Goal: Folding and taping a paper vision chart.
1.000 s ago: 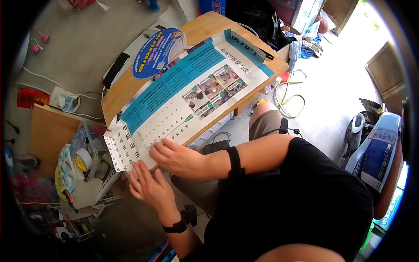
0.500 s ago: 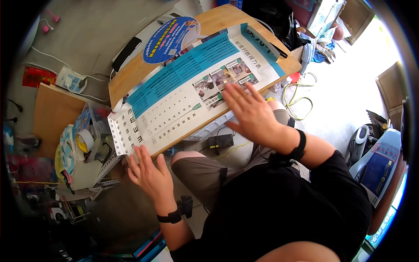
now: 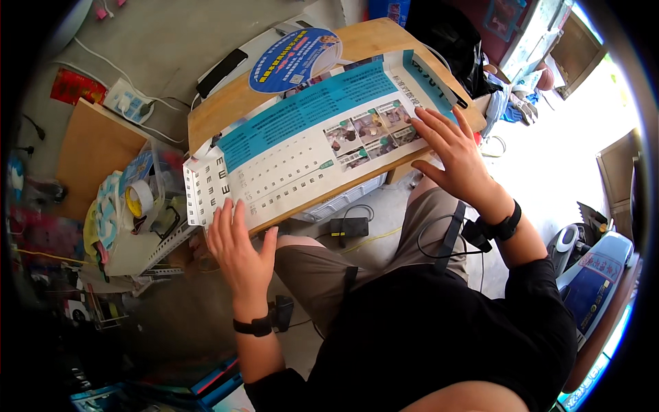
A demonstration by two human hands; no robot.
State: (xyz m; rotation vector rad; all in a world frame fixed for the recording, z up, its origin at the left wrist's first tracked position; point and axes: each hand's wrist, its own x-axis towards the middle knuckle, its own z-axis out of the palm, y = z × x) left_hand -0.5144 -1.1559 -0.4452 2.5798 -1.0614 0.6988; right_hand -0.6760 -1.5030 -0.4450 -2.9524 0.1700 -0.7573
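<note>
Wooden tabletop (image 3: 372, 38), right hand (image 3: 456, 159) seemingly on paper chart (image 3: 310, 143)

Black pronged symbols (image 3: 223, 175) on white chart (image 3: 312, 147), dark print (image 3: 302, 106) on its teal band (image 3: 329, 94), yellow lettering (image 3: 283, 58) on blue disc (image 3: 295, 63)

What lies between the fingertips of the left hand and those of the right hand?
In the head view, the printed paper sheet lies between the left hand and the right hand, with rows of dark symbols, then colour photos.
</note>
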